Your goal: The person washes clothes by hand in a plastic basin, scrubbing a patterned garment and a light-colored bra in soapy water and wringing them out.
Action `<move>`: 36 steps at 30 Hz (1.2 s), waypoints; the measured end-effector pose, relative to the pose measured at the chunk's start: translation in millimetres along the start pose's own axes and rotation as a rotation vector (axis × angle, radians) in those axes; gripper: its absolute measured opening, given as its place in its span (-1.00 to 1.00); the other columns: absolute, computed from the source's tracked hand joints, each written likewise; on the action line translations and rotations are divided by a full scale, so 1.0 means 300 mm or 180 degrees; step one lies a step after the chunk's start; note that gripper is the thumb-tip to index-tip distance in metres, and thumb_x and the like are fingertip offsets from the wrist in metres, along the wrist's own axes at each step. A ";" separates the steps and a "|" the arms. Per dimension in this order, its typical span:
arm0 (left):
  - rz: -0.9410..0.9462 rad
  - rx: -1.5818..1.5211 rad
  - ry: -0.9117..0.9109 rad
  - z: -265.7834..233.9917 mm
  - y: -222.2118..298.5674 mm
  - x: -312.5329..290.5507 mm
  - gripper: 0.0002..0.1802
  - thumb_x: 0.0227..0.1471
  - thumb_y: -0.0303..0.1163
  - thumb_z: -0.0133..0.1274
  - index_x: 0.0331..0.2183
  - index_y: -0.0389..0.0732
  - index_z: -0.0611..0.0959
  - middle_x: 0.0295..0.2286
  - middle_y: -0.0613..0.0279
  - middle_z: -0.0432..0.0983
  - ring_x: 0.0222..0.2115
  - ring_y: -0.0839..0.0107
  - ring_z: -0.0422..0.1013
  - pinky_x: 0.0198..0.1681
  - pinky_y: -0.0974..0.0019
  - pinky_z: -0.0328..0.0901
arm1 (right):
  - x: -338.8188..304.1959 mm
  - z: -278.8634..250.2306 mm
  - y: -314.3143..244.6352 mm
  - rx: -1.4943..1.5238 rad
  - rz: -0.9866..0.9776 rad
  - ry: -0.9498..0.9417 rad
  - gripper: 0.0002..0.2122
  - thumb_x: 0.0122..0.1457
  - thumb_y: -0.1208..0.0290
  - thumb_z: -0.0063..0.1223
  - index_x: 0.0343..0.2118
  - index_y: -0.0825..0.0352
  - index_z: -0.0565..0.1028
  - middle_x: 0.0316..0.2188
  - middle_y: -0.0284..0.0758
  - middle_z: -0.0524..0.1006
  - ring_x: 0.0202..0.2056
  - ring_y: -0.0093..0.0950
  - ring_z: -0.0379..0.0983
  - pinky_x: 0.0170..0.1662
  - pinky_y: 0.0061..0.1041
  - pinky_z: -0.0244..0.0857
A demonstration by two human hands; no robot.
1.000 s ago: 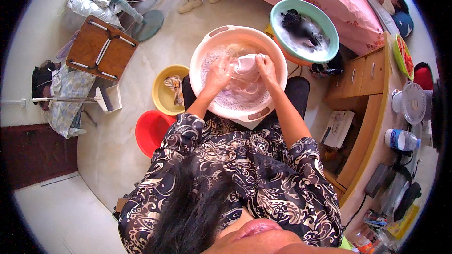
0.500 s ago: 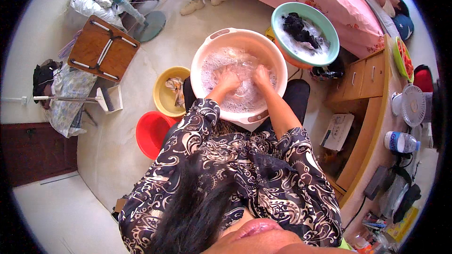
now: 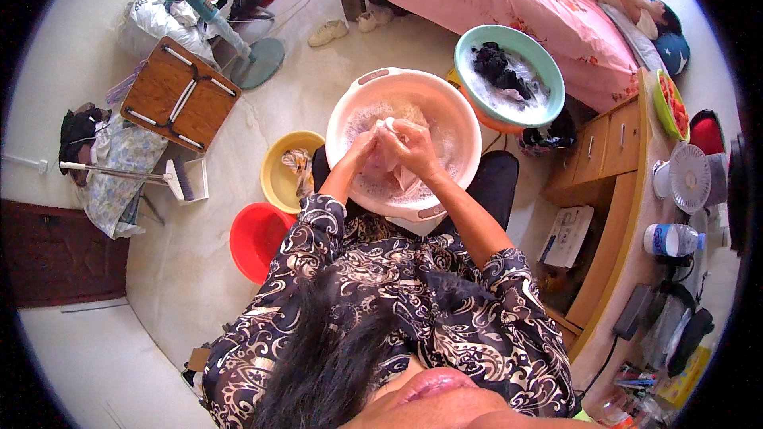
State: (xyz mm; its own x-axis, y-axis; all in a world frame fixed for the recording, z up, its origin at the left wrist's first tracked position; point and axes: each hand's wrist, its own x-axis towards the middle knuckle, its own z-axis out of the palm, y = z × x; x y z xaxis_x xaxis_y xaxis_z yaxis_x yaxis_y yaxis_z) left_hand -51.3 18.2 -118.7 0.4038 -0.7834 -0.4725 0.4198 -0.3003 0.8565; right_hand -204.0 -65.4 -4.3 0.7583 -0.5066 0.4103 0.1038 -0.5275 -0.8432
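Together, left fingers [image 3: 370, 141] and right fingers [image 3: 404, 137] pinch a pale cloth [image 3: 404, 181] between them, over the soapy basin [image 3: 409, 74].

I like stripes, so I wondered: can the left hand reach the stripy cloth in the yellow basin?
Probably yes: the stripy cloth lies in the open yellow basin, near the pink basin. The left hand would likely have to release the pale cloth first.

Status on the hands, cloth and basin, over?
Left hand and right hand close together, gripping pale cloth. Cloth over pink basin of sudsy water. Nothing visible blocking either hand.
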 end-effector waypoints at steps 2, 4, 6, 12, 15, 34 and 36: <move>0.0047 -0.0568 -0.0407 0.078 0.073 -0.106 -0.53 0.28 -0.02 -0.17 0.06 -0.07 0.49 -0.07 0.24 0.47 -0.06 0.37 0.42 0.00 0.24 0.36 | 0.007 -0.038 -0.043 -0.0169 0.0047 -0.0177 -0.78 0.20 0.31 0.10 -0.43 0.41 0.53 -0.52 -0.25 0.51 -0.46 -0.50 0.42 -0.37 -0.45 0.30; 0.0613 -0.0278 -0.0673 0.054 0.080 -0.122 -0.53 0.28 -0.04 -0.17 0.05 -0.11 0.49 -0.07 0.23 0.48 -0.07 0.38 0.43 -0.02 0.26 0.38 | 0.018 -0.031 -0.074 -0.0091 0.0071 -0.0271 -0.78 0.20 0.32 0.12 -0.42 0.41 0.53 -0.54 -0.32 0.48 -0.46 -0.59 0.38 -0.38 -0.53 0.28; 0.0676 -0.0689 -0.0575 0.043 0.090 -0.135 -0.55 0.28 -0.08 -0.15 0.04 -0.15 0.49 -0.07 0.21 0.48 -0.09 0.38 0.45 -0.05 0.28 0.40 | 0.020 -0.038 -0.069 0.0153 0.0209 -0.0182 -0.78 0.19 0.30 0.14 -0.41 0.40 0.55 -0.58 -0.33 0.43 -0.47 -0.61 0.36 -0.39 -0.56 0.27; 0.1144 -0.0230 0.0949 0.034 0.137 -0.160 -0.69 0.11 -0.44 0.07 -0.09 -0.29 0.50 -0.15 0.04 0.49 -0.18 0.21 0.45 -0.10 0.16 0.35 | -0.022 -0.177 0.210 -0.0328 0.1217 0.0177 -0.68 0.10 0.16 0.19 -0.30 0.37 0.61 -0.57 -0.19 0.49 -0.40 -0.31 0.48 -0.24 -0.30 0.35; 0.2059 0.1698 0.1751 0.039 0.057 -0.116 -0.63 0.03 -0.44 0.11 -0.10 -0.30 0.47 -0.20 -0.04 0.48 -0.17 0.09 0.42 -0.08 0.12 0.33 | -0.028 -0.164 0.243 -0.1482 0.1107 0.0079 -0.61 0.13 0.11 0.16 -0.56 0.42 0.58 -0.49 -0.11 0.52 -0.34 -0.25 0.48 -0.18 -0.25 0.34; 0.0816 0.2497 0.0499 0.209 -0.217 0.002 -0.31 0.31 0.04 -0.48 0.34 -0.06 -0.02 0.32 -0.20 -0.31 0.33 -0.14 -0.30 0.37 -0.03 -0.34 | -0.082 0.043 0.461 -0.1835 0.2360 -0.1214 -0.58 0.28 0.21 -0.21 0.14 0.23 0.39 0.03 -0.02 0.48 0.07 -0.06 0.41 0.12 -0.07 0.26; 0.0483 0.2733 0.0111 0.250 -0.127 -0.033 -0.34 0.32 0.00 -0.46 0.30 -0.14 0.10 0.29 -0.20 -0.15 0.32 -0.11 -0.21 0.37 -0.01 -0.28 | -0.084 0.017 0.483 -0.2081 0.2670 -0.1278 -0.57 0.27 0.12 -0.20 0.10 0.22 0.44 -0.02 -0.06 0.52 0.04 -0.09 0.44 0.10 -0.09 0.28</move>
State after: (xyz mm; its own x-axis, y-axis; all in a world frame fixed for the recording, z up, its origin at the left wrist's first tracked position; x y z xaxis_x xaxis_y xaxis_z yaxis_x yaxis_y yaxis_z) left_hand -132.2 -3.4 -131.2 0.4363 -0.8352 -0.3347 -0.3925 -0.5114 0.7644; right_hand -204.9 -125.6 -138.5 0.5939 -0.6746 -0.4384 -0.8002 -0.4393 -0.4082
